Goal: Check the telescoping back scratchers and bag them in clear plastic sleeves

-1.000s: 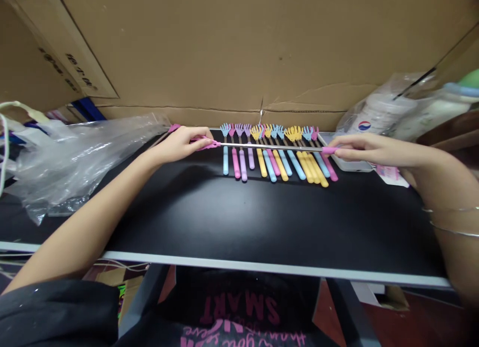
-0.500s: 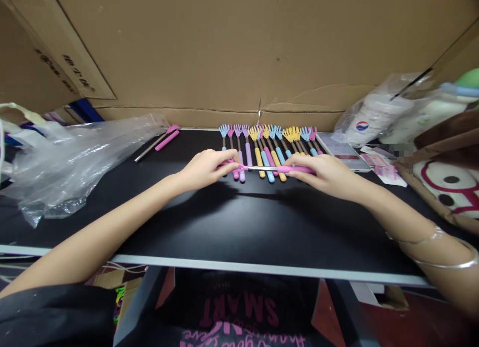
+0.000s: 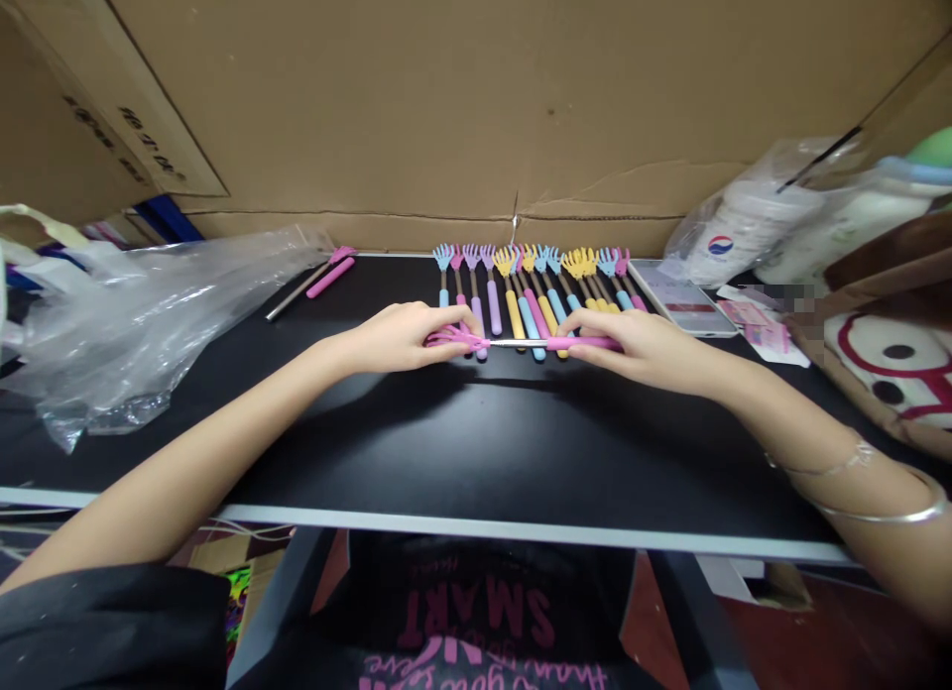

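Held level over the black table is a pink back scratcher (image 3: 519, 344) with a bare stretch of metal rod in its middle. My left hand (image 3: 418, 337) pinches its pink claw end, and the fingers partly cover the claw. Around the pink handle at the other end, my right hand (image 3: 626, 346) is closed. Just behind both hands lies a row of several back scratchers in blue, purple, yellow and pink, among them a purple one (image 3: 495, 308). Farther left rest a loose pink handle (image 3: 330, 278) and a metal rod with a pink claw (image 3: 298, 290).
A crumpled clear plastic bag (image 3: 171, 313) covers the table's left side. To the right are a phone (image 3: 691, 308), pink-printed papers (image 3: 766, 333), a bagged white cup (image 3: 744, 234) and a brown bag with a cartoon face (image 3: 892, 358). Cardboard (image 3: 357, 95) walls the back.
Less of the metal rod shows between my hands now, as the handle and claw ends have come closer together. The claw has tilted and shows more plainly below my left fingers.
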Demonstrator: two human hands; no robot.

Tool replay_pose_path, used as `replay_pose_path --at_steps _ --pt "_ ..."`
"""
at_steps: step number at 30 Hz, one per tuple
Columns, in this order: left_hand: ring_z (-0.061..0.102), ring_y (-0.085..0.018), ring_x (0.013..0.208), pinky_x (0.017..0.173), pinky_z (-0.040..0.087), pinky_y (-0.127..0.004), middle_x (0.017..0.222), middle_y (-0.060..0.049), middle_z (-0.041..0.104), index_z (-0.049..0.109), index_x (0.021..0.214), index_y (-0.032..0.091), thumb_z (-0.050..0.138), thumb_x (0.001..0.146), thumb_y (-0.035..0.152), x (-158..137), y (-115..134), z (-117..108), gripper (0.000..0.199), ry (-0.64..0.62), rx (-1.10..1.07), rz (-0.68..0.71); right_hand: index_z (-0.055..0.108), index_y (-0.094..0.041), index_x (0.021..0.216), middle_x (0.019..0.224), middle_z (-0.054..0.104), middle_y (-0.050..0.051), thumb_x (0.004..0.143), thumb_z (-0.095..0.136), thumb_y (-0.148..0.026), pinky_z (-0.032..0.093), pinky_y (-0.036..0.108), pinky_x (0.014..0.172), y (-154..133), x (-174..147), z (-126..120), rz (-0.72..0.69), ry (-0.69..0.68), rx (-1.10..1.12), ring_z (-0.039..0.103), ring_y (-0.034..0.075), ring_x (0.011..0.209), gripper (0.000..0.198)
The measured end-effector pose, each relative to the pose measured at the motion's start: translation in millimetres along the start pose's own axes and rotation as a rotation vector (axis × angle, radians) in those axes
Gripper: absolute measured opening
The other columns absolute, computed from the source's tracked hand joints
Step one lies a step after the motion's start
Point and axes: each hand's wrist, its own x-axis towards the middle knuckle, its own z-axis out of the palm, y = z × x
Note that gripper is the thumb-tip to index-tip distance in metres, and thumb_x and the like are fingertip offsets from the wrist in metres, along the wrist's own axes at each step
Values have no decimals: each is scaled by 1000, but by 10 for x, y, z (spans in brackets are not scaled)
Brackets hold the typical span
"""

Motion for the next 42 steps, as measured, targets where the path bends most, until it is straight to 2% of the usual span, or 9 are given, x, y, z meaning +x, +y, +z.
replay_pose_path --at_steps 3,7,10,16,20,24,28,32,42 --pt "50 -12 58 59 33 -22 70 3 61 56 109 24 48 92 53 -8 -50 -35 35 -40 -29 7 54 -23 107 84 68 2 95 40 -54 40 28 65 -17 -6 -9 -22 -34 51 60 17 70 36" --pt "50 -11 61 61 36 -21 73 3 59 48 110 22 48 93 43 -19 -147 -79 27 -56 -201 66 53 -22 104 94 66 6 94 42 -49 42 29 67 -31 -2 -28 -71 -31 76 59 18 76 31" --pt "47 -10 60 59 37 -20 69 4 54 46 112 22 44 96 39 -32 -193 -127 24 -66 -295 80 54 -22 102 94 65 7 93 44 -47 42 30 68 -13 0 -46 -92 -32 81 58 18 76 29" --pt "47 -9 57 57 38 -20 64 4 52 49 111 19 43 96 37 -48 -233 -221 24 -40 -293 29 56 -22 109 92 64 5 92 47 -47 39 27 62 80 -30 -73 -54 -89 45 55 16 73 31" --pt "52 -10 58 57 41 -20 64 4 53 45 108 19 47 95 37 -35 -343 -207 22 48 -373 -3 52 -21 114 85 64 2 92 49 -44 38 26 61 60 -40 -22 -93 -53 83 53 15 67 31" --pt "55 -11 59 58 42 -20 64 4 56 42 102 20 49 93 40 4 -515 -165 22 198 -415 -63 50 -23 120 82 63 0 93 47 -41 38 26 60 -116 -31 116 -105 -40 87 53 14 64 32" --pt "57 -11 64 62 45 -22 69 1 59 46 95 19 51 90 47 41 -654 -143 29 278 -388 -96 59 -22 110 93 64 4 93 50 -41 42 29 69 -378 -42 234 -191 -79 105 58 17 75 27" --pt "58 -13 65 64 44 -24 69 0 63 52 93 18 50 89 50 59 -714 -121 32 272 -295 -128 59 -21 116 103 63 7 89 60 -43 45 32 78 -594 -57 306 -319 -134 138 58 19 88 35" --pt "59 -16 69 62 34 -24 72 0 67 66 95 21 49 87 50 56 -785 -78 34 260 -26 -291 63 -20 110 98 67 6 84 68 -42 41 34 79 -824 222 563 -452 -38 -106 55 22 92 35"
